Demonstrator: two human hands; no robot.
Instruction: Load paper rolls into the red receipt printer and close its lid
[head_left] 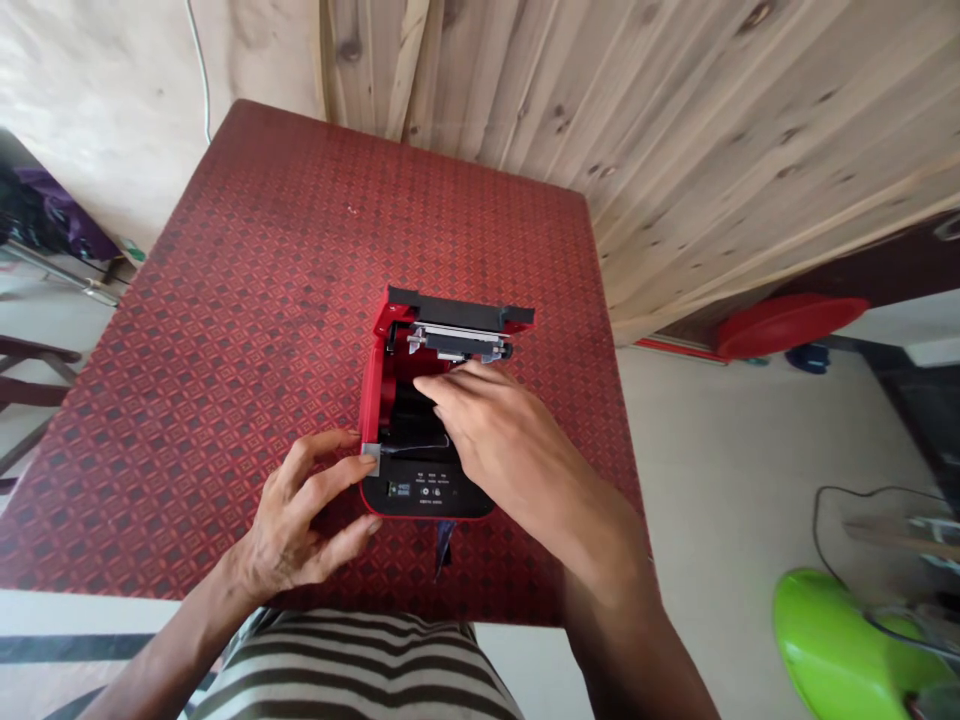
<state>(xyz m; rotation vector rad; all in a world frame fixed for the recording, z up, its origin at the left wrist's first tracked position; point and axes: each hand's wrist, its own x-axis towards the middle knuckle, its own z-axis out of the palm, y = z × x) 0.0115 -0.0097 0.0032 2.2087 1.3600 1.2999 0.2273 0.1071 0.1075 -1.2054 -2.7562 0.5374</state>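
Note:
A red and black label printer [427, 488] sits on the table near its front edge, with its lid [457, 312] raised. Its front panel carries a small display and buttons. My left hand [307, 510] grips the front left corner, fingertips on the side and thumb at the front edge. My right hand [491, 425] reaches into the open bay from the right, fingers bent together; whatever lies under them is hidden. A thin, shiny strip [416, 446] runs across the bay toward those fingers. Below the front edge hangs a dark strip [444, 548].
The table [300, 250] has a red patterned cover. Behind it rises a wooden plank wall [525, 80]. A green plastic stool or tub [840, 640] and a black cable [817, 510] are on the right. A dark wooden chair [30, 370] stands at the left.

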